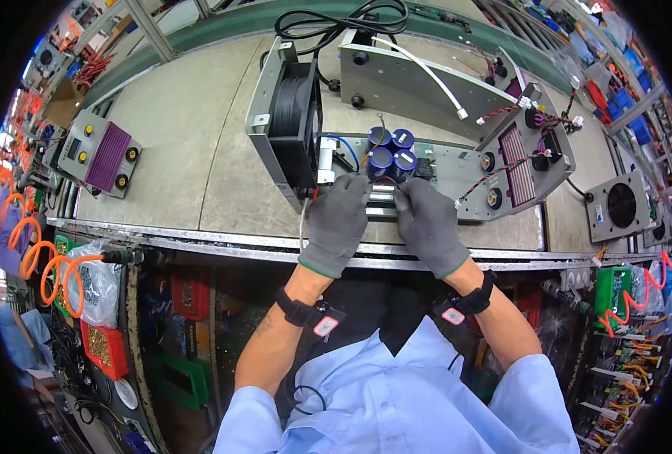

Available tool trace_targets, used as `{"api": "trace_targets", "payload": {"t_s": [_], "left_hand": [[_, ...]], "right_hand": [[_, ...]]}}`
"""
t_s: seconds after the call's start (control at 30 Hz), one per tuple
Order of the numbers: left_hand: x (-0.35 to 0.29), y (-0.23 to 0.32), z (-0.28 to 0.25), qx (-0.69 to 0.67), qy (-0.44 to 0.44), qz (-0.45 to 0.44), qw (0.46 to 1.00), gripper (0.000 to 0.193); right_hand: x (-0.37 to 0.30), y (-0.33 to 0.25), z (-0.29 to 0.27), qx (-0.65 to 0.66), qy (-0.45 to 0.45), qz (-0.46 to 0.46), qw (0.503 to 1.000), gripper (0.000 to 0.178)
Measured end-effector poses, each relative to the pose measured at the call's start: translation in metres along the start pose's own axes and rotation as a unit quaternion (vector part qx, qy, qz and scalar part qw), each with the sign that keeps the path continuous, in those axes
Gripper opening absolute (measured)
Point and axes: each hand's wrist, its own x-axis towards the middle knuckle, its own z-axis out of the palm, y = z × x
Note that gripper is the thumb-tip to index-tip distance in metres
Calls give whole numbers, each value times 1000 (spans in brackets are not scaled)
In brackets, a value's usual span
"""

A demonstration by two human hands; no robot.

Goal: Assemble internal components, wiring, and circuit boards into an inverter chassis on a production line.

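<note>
My gloved left hand and gloved right hand meet at the near side of an open metal chassis. Their fingers are bent and closed on the two ends of a small silver-and-dark block, whose exact kind I cannot make out. Just beyond the fingertips stands a cluster of several blue cylindrical capacitors on a circuit board. A black fan in a grey metal end panel rises to the left. Part of a blue wire runs between panel and capacitors.
A metal side plate stands behind, with a white cable over it. The purple-grilled panel at right carries red-black wires. Another purple-faced unit sits left, a fan panel far right. Orange coiled hoses hang left.
</note>
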Motion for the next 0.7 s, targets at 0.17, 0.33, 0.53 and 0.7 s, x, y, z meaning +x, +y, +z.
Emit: {"api": "trace_targets", "payload": {"t_s": [0.17,0.33,0.53,0.7], "left_hand": [[-2,-3,4,-13,2,-3,1000,13],[-2,-4,9,31,22,27,999,11],[-3,-7,8,18,-2,-2,1000,16],[-6,-3,7,35,-16,-22,999,16]], "right_hand": [[-2,-7,-3,20,6,55,998,10],[2,-10,-6,3,-11,34,999,7],[1,-5,0,-29,-31,56,998,8],[7,-12,-8,-42,-61,76,994,11]]}}
